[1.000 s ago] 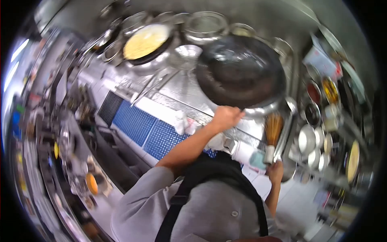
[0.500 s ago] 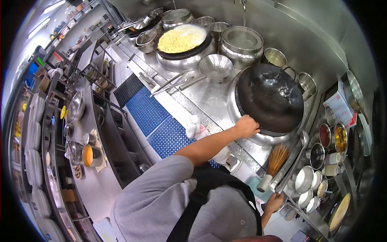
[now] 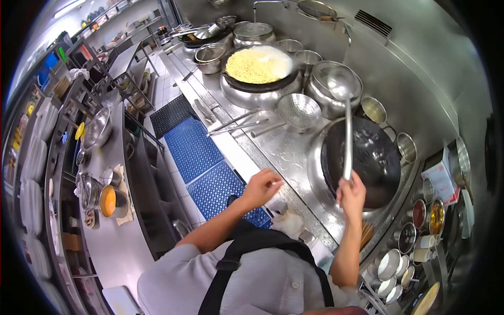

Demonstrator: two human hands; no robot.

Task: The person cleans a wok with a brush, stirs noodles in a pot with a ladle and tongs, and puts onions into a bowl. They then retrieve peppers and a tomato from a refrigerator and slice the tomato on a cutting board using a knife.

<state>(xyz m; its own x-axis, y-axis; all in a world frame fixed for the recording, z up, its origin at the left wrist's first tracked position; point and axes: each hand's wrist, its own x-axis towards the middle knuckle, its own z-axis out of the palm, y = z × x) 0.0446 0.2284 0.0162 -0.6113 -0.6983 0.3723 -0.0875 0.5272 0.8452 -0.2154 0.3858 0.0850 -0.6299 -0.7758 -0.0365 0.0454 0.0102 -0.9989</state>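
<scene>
My right hand (image 3: 350, 195) grips the long metal handle of a ladle (image 3: 348, 131). The ladle's round bowl is raised near the lidded steel pot (image 3: 336, 71), and its handle crosses in front of a black wok (image 3: 367, 152) on the near burner. My left hand (image 3: 261, 188) hovers over the counter's front edge, fingers loosely curled with a gap by the thumb and nothing visible in them. Below it lies a white cloth (image 3: 289, 223). A perforated strainer (image 3: 299, 111) rests on the counter left of the wok.
A second wok holding yellow noodles (image 3: 254, 65) sits farther along the range. Seasoning bowls, including one of oil (image 3: 437, 218), stand at right. Behind my left side is a steel worktable (image 3: 113, 247) with an orange-filled pot (image 3: 108, 201). Blue mats (image 3: 194, 152) cover the floor.
My right hand has come up from low at the right and now holds the ladle over the range. My left hand has moved left, away from the wok's rim. The view has shifted.
</scene>
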